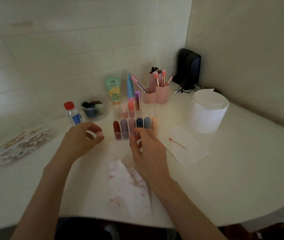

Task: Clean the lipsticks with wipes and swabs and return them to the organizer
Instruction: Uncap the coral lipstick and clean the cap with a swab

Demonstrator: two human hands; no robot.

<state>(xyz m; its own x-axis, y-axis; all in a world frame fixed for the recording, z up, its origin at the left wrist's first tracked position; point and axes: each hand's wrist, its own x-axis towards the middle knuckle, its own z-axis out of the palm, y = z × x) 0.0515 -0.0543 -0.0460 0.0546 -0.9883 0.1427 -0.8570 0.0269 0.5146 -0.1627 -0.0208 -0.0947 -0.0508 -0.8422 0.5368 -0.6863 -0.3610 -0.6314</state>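
— Nearest the lens, what lies at the bottom of the frame?

— Two bare forearms rising from the lower edge; between them a crumpled wipe (pixel 129 189) smeared with reddish marks, flat on the white table (pixel 224 170).

— And the hands?

— Left hand (pixel 83 139) sits left of centre, fingers curled in towards the thumb; something small and pink shows at the tips, but it is blurred, so I cannot tell whether it pinches anything. Right hand (pixel 148 151) is at centre, fingers spread and only lightly bent, tips against the front row; it closes round nothing I can see.

— Where are the lipsticks?

— Upright in the clear organizer (pixel 152 112), just above both hands; the front row runs dark red lipstick (pixel 116 128), mauve, dusty pink, navy lipstick (pixel 139 122), grey-blue, peach lipstick (pixel 154 123); three paler ones stand in the back row, coral lipstick (pixel 131 109) the rightmost.

— Swabs?

— Heap of cotton swabs (pixel 23 144) at the left edge; one red-tipped swab (pixel 178 144) lies on a white sheet (pixel 186 153) right of the organizer; a white roll (pixel 208 113) stands above it.

— Behind?

— Red-capped bottle (pixel 72 112), clear tub (pixel 94 107) of dark sponges, green tube (pixel 114 90), blue tube (pixel 130 87), pink brush holder (pixel 162 94); a black device (pixel 188 66) in the corner, upper right.
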